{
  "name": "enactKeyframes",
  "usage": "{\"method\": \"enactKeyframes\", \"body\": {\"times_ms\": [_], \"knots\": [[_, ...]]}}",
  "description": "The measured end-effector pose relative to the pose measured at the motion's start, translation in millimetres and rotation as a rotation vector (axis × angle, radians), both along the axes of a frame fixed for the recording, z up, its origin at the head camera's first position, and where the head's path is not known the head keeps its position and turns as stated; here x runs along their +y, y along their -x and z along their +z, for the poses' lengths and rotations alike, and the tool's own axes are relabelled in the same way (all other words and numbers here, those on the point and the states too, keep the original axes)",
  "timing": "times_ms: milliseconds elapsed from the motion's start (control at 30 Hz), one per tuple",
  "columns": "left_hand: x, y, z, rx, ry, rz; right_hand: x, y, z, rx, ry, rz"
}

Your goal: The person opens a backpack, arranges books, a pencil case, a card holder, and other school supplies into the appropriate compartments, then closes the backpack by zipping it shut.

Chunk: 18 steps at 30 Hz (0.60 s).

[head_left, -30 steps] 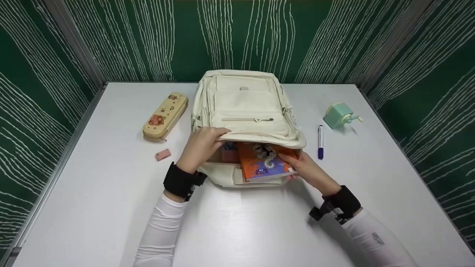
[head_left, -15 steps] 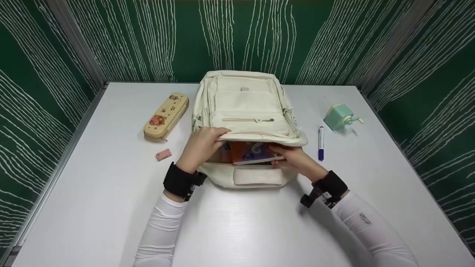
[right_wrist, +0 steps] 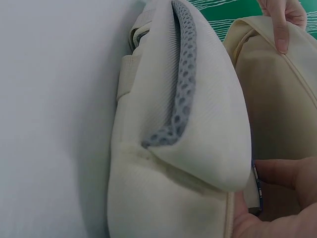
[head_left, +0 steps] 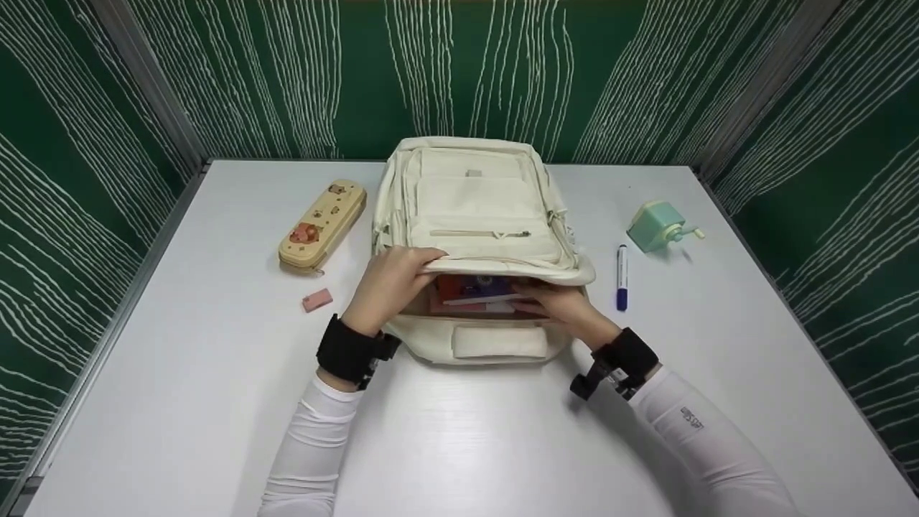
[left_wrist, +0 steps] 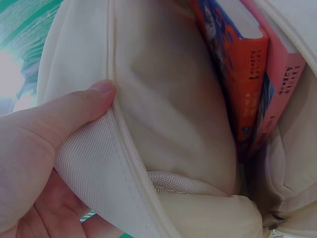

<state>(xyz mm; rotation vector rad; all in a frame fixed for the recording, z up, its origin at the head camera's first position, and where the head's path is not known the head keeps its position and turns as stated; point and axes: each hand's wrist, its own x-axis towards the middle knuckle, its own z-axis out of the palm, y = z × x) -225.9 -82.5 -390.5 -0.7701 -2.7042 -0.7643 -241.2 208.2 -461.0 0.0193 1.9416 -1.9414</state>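
A cream backpack [head_left: 477, 197] lies on the white table, its mouth toward me. My left hand [head_left: 389, 287] grips the upper edge of the opening and holds it raised; in the left wrist view the thumb presses on the zip edge. My right hand [head_left: 567, 307] reaches into the mouth and pinches the right edge of an orange and purple book [head_left: 492, 289]. Inside the bag, the left wrist view shows that book's orange spine beside a pink book [left_wrist: 286, 82]. The right fingertips are partly hidden by the bag and book.
To the left lie a yellow pencil case [head_left: 323, 224] and a pink eraser [head_left: 317, 299]. On the right are a mint-green crank pencil sharpener [head_left: 657, 226] and a marker [head_left: 622, 278] with a dark blue cap. Green walls border the table.
My right hand has moved left and deeper into the backpack, and the orange book has slid inside with it. The left hand keeps its hold on the edge.
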Motion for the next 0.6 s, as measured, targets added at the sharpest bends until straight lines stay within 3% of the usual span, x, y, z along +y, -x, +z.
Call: {"method": "enactKeyframes", "body": {"times_ms": [333,433,600], "knots": [[-0.3,-0.4,-0.5,0.008,-0.008,-0.003,4,-7.4,2.0,0.038,-0.033,0.013],[0.2,-0.1,-0.9,0.006,-0.01,-0.007,8,-9.0,1.9,0.082,-0.126,0.03],[0.7,0.0,-0.5,0.002,-0.002,-0.002,20,-14.4,5.0,0.263,-0.33,0.109]]}}
